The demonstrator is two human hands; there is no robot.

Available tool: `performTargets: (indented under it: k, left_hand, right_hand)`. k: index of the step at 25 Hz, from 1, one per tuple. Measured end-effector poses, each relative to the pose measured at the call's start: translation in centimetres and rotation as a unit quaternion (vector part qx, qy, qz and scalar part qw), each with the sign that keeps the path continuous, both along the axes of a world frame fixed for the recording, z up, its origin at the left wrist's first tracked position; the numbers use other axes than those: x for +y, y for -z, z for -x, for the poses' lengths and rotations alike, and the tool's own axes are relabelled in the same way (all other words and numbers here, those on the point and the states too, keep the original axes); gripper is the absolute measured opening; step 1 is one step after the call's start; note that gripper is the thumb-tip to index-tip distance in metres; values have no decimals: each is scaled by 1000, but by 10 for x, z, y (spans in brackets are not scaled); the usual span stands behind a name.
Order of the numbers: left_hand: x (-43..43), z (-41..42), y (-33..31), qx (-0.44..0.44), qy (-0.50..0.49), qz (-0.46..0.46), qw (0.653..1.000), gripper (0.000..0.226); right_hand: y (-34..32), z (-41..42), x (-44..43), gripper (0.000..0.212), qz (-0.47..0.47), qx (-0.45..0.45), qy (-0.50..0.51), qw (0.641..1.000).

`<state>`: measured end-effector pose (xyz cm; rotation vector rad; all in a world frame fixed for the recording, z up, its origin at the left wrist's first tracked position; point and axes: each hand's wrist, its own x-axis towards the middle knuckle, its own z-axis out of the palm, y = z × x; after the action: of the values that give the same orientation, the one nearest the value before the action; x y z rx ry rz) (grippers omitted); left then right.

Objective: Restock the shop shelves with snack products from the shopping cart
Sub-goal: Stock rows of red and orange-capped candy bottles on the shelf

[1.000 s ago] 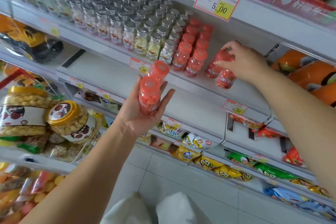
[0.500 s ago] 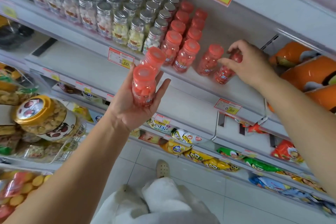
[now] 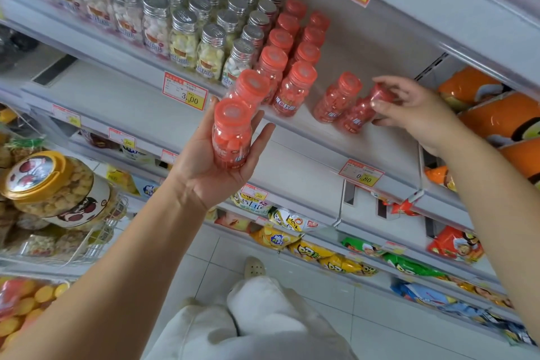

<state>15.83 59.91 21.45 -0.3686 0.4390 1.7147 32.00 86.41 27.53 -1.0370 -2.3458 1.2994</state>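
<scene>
Right hand [image 3: 415, 114] pinches cap of tilted bottle [image 3: 358, 117] at shelf [image 3: 309, 137] front edge — body slants down-left; left hand [image 3: 216, 175] cradles two bottles [image 3: 232, 137].

Our forearms [image 3: 122, 266] are bare. We wear loose off-white trousers [image 3: 257, 318], creased at the knee, and a cream clog [image 3: 254, 267] with small holes across its top.
</scene>
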Motion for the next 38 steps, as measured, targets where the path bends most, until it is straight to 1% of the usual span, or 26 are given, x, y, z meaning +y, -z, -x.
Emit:
performTargets:
  k: [3, 6, 8, 11, 13, 16, 19, 23, 27, 32, 38]
  left_hand:
    - [-4, 0, 5, -1, 2, 2, 1000, 61]
    - [-8, 1, 6, -4, -4, 1, 1000, 64]
    - [-10, 3, 5, -8, -9, -2, 1000, 62]
    - [-9, 7, 3, -16, -24, -17, 999, 57]
    - [-10, 8, 3, -19, -32, -28, 999, 54]
    - [-15, 11, 8, -19, -44, -37, 998, 52]
    - [-21, 15, 13, -23, -57, -35, 997, 51]
    - [-26, 18, 12, -32, -80, -27, 996, 54]
    - [-29, 18, 11, -30, -96, -22, 995, 54]
    - [-33, 12, 14, -42, -101, -10, 994, 54]
    - [-29, 7, 12, -48, -91, 2, 995, 54]
  right_hand:
    - [-4, 12, 10, 32, 31, 23, 41, 998]
    - [-2, 19, 14, 21, 49, 16, 39, 998]
    - [-3, 27, 17, 19, 56, 23, 52, 997]
    - [-6, 50, 27, 7, 83, 45, 93, 991]
    - [-7, 70, 38, 3, 104, 56, 124, 985]
    - [-4, 98, 54, 4, 118, 71, 148, 979]
    - [-6, 125, 61, 16, 94, 26, 147, 984]
    - [-12, 158, 57, 16, 94, -5, 141, 986]
    - [-9, 184, 53, 22, 99, 5, 146, 984]
    - [-12, 207, 43, 20, 106, 22, 135, 985]
    - [-9, 219, 45, 19, 47, 15, 108, 993]
